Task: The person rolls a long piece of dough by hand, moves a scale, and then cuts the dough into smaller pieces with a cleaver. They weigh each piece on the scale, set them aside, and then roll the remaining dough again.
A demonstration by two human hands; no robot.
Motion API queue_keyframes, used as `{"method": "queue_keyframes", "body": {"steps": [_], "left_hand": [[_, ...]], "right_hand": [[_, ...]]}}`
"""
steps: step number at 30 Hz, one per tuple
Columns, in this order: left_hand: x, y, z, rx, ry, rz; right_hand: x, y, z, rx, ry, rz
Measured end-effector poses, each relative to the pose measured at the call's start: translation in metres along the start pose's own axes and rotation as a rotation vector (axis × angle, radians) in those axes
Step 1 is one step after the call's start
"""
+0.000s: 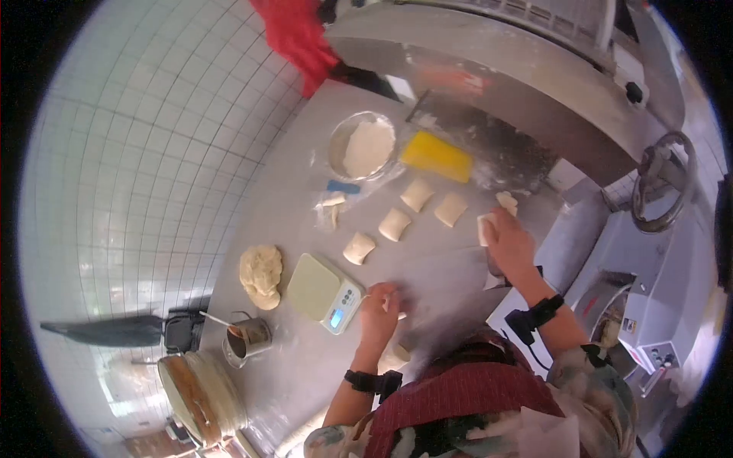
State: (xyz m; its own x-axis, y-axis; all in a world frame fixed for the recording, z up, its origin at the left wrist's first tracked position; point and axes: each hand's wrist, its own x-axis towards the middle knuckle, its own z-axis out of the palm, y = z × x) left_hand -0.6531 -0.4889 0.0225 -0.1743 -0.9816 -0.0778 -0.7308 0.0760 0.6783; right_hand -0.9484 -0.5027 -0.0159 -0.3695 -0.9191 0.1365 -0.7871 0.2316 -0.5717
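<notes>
My right hand grips a pale piece of dough at the right of the steel table. A ragged dough scrap lies just beyond its fingers. My left hand is beside the digital kitchen scale, its fingers curled; what they hold, if anything, is hidden. The scale's plate bears nothing, and its display is lit. Several cut dough pieces lie in the middle, among them one nearest the scale and one farther right. A large dough lump rests left of the scale.
Behind the pieces stand a metal bowl of flour and a yellow scraper. A small blue scraper lies by dough strips. A cup is at the left. A large steel machine borders the back, a mixer the right.
</notes>
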Motion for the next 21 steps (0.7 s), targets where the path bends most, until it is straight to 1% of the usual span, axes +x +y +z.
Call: {"method": "queue_keyframes", "body": {"steps": [1, 2, 3, 4, 5, 6, 7, 8, 9, 10, 11, 12, 13, 14, 15, 16, 18, 19, 20, 21], "left_hand": [[-0.005, -0.005, -0.003, 0.161, 0.007, 0.137], [-0.010, -0.008, -0.004, 0.160, 0.026, 0.129], [-0.015, -0.006, -0.007, 0.147, -0.077, 0.130], [-0.021, -0.006, -0.009, 0.134, -0.186, 0.131], [-0.024, -0.015, -0.006, 0.131, -0.179, 0.126], [-0.027, -0.030, 0.000, 0.242, -0.162, 0.246], [-0.030, -0.040, 0.003, 0.351, -0.146, 0.366], [-0.032, -0.049, 0.007, 0.342, -0.141, 0.369], [-0.031, -0.052, 0.007, 0.414, -0.131, 0.424], [-0.032, -0.056, 0.006, 0.488, -0.122, 0.477], [-0.033, -0.059, 0.004, 0.482, -0.113, 0.482], [-0.032, -0.056, 0.001, 0.434, -0.132, 0.419], [-0.033, -0.057, -0.001, 0.383, -0.154, 0.352], [-0.035, -0.066, -0.002, 0.372, -0.149, 0.345], [-0.035, -0.080, -0.003, 0.338, -0.148, 0.221], [-0.036, -0.085, -0.008, 0.300, -0.147, 0.097], [-0.039, -0.081, -0.020, 0.244, -0.153, 0.048], [-0.040, -0.077, -0.024, 0.201, -0.163, 0.007], [-0.040, -0.080, -0.021, 0.184, -0.157, 0.006], [-0.039, -0.083, -0.018, 0.188, -0.109, 0.090]], "right_hand": [[0.002, 0.002, -0.004, 0.071, -0.074, 0.107], [0.004, 0.006, -0.006, 0.139, -0.150, 0.215], [0.007, 0.004, -0.008, 0.230, -0.153, 0.261], [0.006, -0.002, -0.009, 0.229, -0.158, 0.249], [0.004, -0.009, -0.013, 0.413, -0.180, 0.413], [0.003, -0.017, -0.019, 0.595, -0.200, 0.581], [-0.002, -0.011, -0.009, 0.587, -0.202, 0.581], [-0.004, 0.004, 0.009, 0.418, -0.113, 0.421], [-0.002, -0.004, 0.006, 0.249, -0.022, 0.257], [-0.006, -0.011, -0.002, 0.244, -0.016, 0.250], [-0.011, -0.017, -0.015, 0.125, -0.030, 0.281], [-0.014, -0.029, -0.029, 0.004, -0.042, 0.308], [-0.023, -0.028, -0.034, -0.005, -0.039, 0.297], [-0.037, -0.019, -0.039, -0.039, -0.009, 0.106], [-0.051, -0.013, -0.043, -0.072, 0.016, -0.086], [-0.064, -0.014, -0.050, -0.083, 0.009, -0.096], [-0.087, -0.018, -0.064, -0.200, -0.141, -0.532], [-0.097, -0.016, -0.063, -0.215, -0.147, -0.542], [-0.104, -0.013, -0.055, -0.280, -0.230, -0.446], [-0.112, -0.011, -0.049, -0.342, -0.307, -0.345]]}}
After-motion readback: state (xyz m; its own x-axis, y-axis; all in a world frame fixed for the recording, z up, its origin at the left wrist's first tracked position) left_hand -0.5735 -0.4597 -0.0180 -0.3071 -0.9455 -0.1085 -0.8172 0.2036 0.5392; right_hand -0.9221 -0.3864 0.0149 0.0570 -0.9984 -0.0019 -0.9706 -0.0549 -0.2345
